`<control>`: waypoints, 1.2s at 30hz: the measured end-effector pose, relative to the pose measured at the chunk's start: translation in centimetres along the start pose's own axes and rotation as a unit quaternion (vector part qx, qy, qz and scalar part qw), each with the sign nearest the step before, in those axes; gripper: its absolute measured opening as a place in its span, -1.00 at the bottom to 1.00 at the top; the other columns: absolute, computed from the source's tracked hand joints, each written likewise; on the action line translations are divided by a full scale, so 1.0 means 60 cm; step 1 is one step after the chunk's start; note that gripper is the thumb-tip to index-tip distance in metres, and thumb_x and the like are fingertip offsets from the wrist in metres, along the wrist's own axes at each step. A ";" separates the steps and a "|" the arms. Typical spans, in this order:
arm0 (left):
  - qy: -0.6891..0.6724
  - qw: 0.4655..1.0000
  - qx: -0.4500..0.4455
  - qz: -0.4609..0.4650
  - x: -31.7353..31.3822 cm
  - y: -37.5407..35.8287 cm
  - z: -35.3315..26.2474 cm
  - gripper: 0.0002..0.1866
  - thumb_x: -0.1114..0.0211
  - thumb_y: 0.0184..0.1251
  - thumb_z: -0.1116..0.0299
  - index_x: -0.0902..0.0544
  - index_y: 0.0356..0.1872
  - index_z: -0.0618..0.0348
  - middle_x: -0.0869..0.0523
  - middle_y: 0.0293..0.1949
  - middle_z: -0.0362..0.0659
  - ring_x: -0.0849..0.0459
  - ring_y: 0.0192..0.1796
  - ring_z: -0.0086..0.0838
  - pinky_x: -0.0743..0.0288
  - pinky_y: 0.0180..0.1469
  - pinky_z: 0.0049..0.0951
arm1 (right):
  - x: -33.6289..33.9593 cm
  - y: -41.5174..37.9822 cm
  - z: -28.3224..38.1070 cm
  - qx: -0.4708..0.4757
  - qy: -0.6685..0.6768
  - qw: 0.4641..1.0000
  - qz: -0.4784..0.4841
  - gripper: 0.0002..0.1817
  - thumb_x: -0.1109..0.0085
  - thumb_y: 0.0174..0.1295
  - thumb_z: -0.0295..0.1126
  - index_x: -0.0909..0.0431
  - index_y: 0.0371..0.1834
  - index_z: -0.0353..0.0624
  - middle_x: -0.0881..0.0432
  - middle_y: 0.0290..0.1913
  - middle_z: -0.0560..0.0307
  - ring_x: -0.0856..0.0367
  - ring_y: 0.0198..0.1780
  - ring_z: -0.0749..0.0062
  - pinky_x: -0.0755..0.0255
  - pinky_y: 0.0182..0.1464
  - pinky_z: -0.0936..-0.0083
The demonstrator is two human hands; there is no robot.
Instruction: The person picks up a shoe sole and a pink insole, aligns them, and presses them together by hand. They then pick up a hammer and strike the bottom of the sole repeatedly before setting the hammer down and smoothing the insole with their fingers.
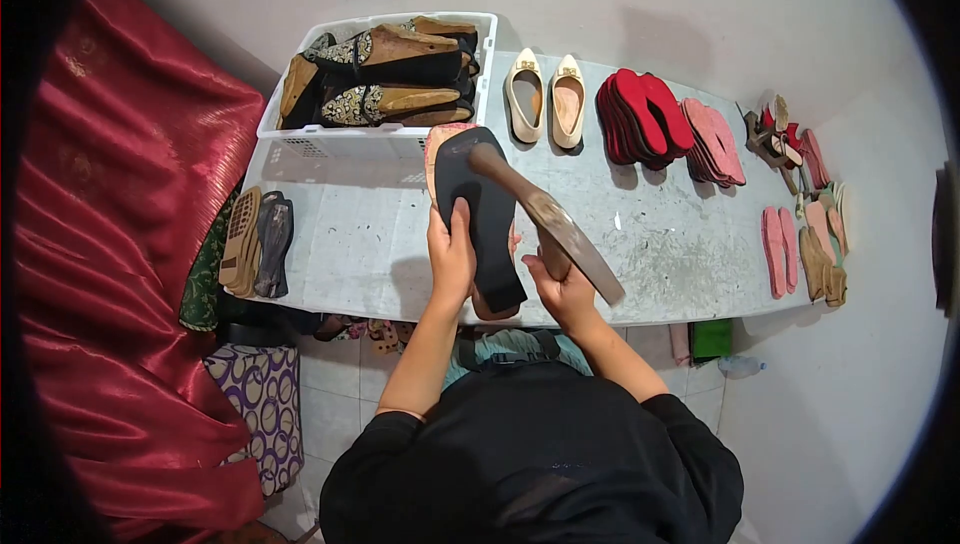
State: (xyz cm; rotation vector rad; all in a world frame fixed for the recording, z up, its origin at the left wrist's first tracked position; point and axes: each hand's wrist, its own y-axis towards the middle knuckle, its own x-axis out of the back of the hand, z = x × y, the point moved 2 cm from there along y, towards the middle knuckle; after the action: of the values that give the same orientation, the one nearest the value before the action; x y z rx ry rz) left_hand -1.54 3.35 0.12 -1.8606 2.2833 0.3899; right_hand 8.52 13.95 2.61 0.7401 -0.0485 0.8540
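Observation:
My left hand [453, 259] is closed around a black shoe sole [488, 229] held above the near edge of the table, its thumb lying along the dark face. A reddish-tan layer [436, 149] shows behind the sole's upper left edge. In my right hand [567, 294] is a cobbler's hammer [540, 204], fingers wrapped round its handle. The rounded end of the hammer head overlaps the top of the sole in this view, while the long tapered end points down to the right.
Behind my hands stands a white crate [400, 134] of black patterned shoes on wooden lasts. Cream shoes [524, 99], red soles [640, 119] and pink insoles [712, 139] line the back of the table [680, 254]. More soles [255, 244] lie left; tools [775, 134] sit right.

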 end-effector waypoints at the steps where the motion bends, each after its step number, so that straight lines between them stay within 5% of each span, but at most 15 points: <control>1: -0.041 0.999 -0.010 0.000 0.002 -0.002 0.007 -0.66 0.03 0.46 0.19 -0.40 0.01 0.28 -0.56 -0.14 -0.14 -0.51 -0.19 -0.61 -0.43 -0.10 -0.59 | 0.000 -0.002 -0.007 0.003 -0.027 1.000 0.004 -0.69 -0.39 -0.01 -0.35 -0.48 -0.29 -0.22 -0.62 -0.48 0.12 -0.63 -0.53 0.31 -0.44 -0.48 0.54; 4: -0.047 0.998 0.032 0.006 0.012 0.005 0.016 -0.59 0.00 0.44 0.23 -0.32 0.17 0.27 -0.50 -0.01 -0.14 -0.47 -0.04 -0.54 -0.37 0.03 -0.53 | 0.020 0.011 0.008 -0.024 -0.059 0.998 0.031 -0.72 -0.37 0.00 -0.39 -0.48 -0.30 -0.23 -0.59 -0.50 0.12 -0.62 -0.52 0.30 -0.43 -0.49 0.52; 6: -0.052 0.998 0.021 0.002 0.001 -0.002 -0.009 -0.65 0.01 0.45 0.24 -0.36 0.09 0.27 -0.53 -0.08 -0.13 -0.50 -0.12 -0.56 -0.41 -0.05 -0.55 | 0.020 0.013 0.011 -0.049 -0.063 0.996 0.048 -0.74 -0.36 0.00 -0.41 -0.49 -0.30 -0.23 -0.57 -0.52 0.11 -0.62 -0.52 0.29 -0.42 -0.49 0.50; 8: -0.061 0.998 0.015 -0.005 -0.003 0.000 -0.008 -0.70 0.01 0.45 0.25 -0.40 0.00 0.28 -0.56 -0.16 -0.12 -0.53 -0.20 -0.59 -0.46 -0.12 -0.57 | 0.013 -0.012 -0.002 0.042 -0.075 0.996 -0.030 -0.78 -0.34 0.01 -0.44 -0.50 -0.31 -0.21 -0.57 -0.52 0.09 -0.61 -0.52 0.26 -0.43 -0.47 0.48; 10: 0.060 0.994 -0.095 -0.004 0.000 0.007 0.002 -0.70 0.02 0.46 0.25 -0.40 0.00 0.29 -0.56 -0.19 -0.11 -0.57 -0.25 -0.55 -0.51 -0.21 -0.54 | 0.012 -0.018 -0.008 0.016 -0.066 0.997 -0.021 -0.80 -0.33 0.00 -0.47 -0.52 -0.31 -0.20 -0.57 -0.50 0.06 -0.60 -0.53 0.26 -0.43 -0.46 0.50; 13: 0.011 0.999 -0.039 -0.004 -0.006 -0.002 0.001 -0.69 0.02 0.46 0.24 -0.41 -0.02 0.30 -0.57 -0.21 -0.12 -0.54 -0.24 -0.57 -0.47 -0.18 -0.56 | 0.016 -0.015 0.004 -0.063 -0.040 0.997 -0.012 -0.80 -0.29 0.01 -0.48 -0.51 -0.30 -0.21 -0.56 -0.51 0.03 -0.59 -0.53 0.23 -0.44 -0.45 0.48; 16: -0.017 1.000 0.007 0.008 -0.008 -0.007 0.003 -0.67 0.02 0.46 0.22 -0.41 0.01 0.31 -0.57 -0.22 -0.16 -0.48 -0.17 -0.62 -0.37 -0.09 -0.62 | 0.007 -0.023 -0.007 0.009 -0.033 0.997 -0.071 -0.80 -0.28 -0.01 -0.49 -0.50 -0.30 -0.17 -0.56 -0.54 0.03 -0.60 -0.52 0.17 -0.44 -0.45 0.45; 18: 0.095 0.994 -0.030 0.051 -0.007 -0.007 0.003 -0.59 0.01 0.44 0.19 -0.34 0.14 0.28 -0.52 -0.04 -0.12 -0.47 -0.08 -0.52 -0.35 0.02 -0.53 | 0.020 -0.009 -0.008 -0.049 -0.072 0.994 0.059 -0.75 -0.27 -0.09 -0.54 -0.47 -0.31 -0.17 -0.56 -0.51 0.01 -0.59 -0.50 0.15 -0.43 -0.46 0.43; 19: -0.013 0.999 0.030 0.023 -0.015 -0.006 0.005 -0.57 0.00 0.43 0.15 -0.36 0.13 0.29 -0.52 -0.04 -0.12 -0.46 -0.06 -0.51 -0.33 0.04 -0.53 | 0.019 -0.002 -0.006 -0.048 -0.062 0.996 0.053 -0.74 -0.27 -0.09 -0.53 -0.48 -0.29 -0.16 -0.57 -0.49 0.02 -0.60 -0.48 0.14 -0.43 -0.46 0.41; 23: 0.091 0.995 -0.047 -0.011 -0.008 -0.003 -0.004 -0.62 -0.01 0.44 0.17 -0.44 -0.01 0.33 -0.57 -0.15 -0.13 -0.48 -0.14 -0.54 -0.35 -0.04 -0.54 | -0.002 -0.025 -0.034 0.032 -0.030 0.999 -0.019 -0.70 -0.28 -0.08 -0.49 -0.49 -0.22 -0.10 -0.60 -0.43 0.03 -0.61 -0.44 0.13 -0.44 -0.46 0.40; 26: 0.057 0.996 -0.069 -0.010 -0.007 -0.009 -0.019 -0.63 -0.02 0.43 0.18 -0.43 -0.01 0.33 -0.57 -0.15 -0.13 -0.48 -0.14 -0.54 -0.35 -0.03 -0.55 | 0.030 -0.004 -0.003 -0.035 -0.076 0.992 0.091 -0.68 -0.27 -0.10 -0.52 -0.49 -0.20 -0.14 -0.60 -0.43 0.04 -0.62 -0.44 0.14 -0.44 -0.45 0.42; 28: 0.088 0.994 -0.059 -0.035 0.007 -0.002 -0.006 -0.65 -0.02 0.44 0.21 -0.43 0.01 0.32 -0.57 -0.15 -0.13 -0.49 -0.12 -0.54 -0.35 -0.03 -0.55 | 0.038 -0.014 0.002 -0.016 -0.083 0.993 0.081 -0.66 -0.25 -0.12 -0.55 -0.49 -0.20 -0.15 -0.60 -0.42 0.04 -0.62 -0.43 0.13 -0.44 -0.44 0.42; 30: -0.069 0.997 -0.004 -0.038 -0.003 -0.004 -0.022 -0.68 0.01 0.45 0.27 -0.40 0.05 0.29 -0.53 -0.07 -0.13 -0.49 -0.09 -0.53 -0.35 0.02 -0.54 | 0.042 -0.033 -0.004 -0.001 -0.068 0.997 0.037 -0.66 -0.24 -0.12 -0.55 -0.48 -0.19 -0.12 -0.60 -0.40 0.02 -0.61 -0.42 0.09 -0.44 -0.44 0.40; 36: -0.005 0.999 -0.034 -0.030 -0.003 0.014 0.005 -0.62 0.02 0.44 0.25 -0.33 0.15 0.26 -0.48 0.03 -0.11 -0.48 0.01 -0.50 -0.37 0.05 -0.52 | 0.046 -0.027 -0.005 -0.039 -0.073 0.995 0.057 -0.68 -0.19 -0.12 -0.60 -0.48 -0.22 -0.17 -0.57 -0.46 0.00 -0.60 -0.47 0.11 -0.44 -0.44 0.42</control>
State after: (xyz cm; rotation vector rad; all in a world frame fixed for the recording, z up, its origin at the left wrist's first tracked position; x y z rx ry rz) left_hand -2.31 3.76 -0.03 -1.9503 2.2284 0.4733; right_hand 11.43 15.31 2.33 0.7311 -0.2551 0.8993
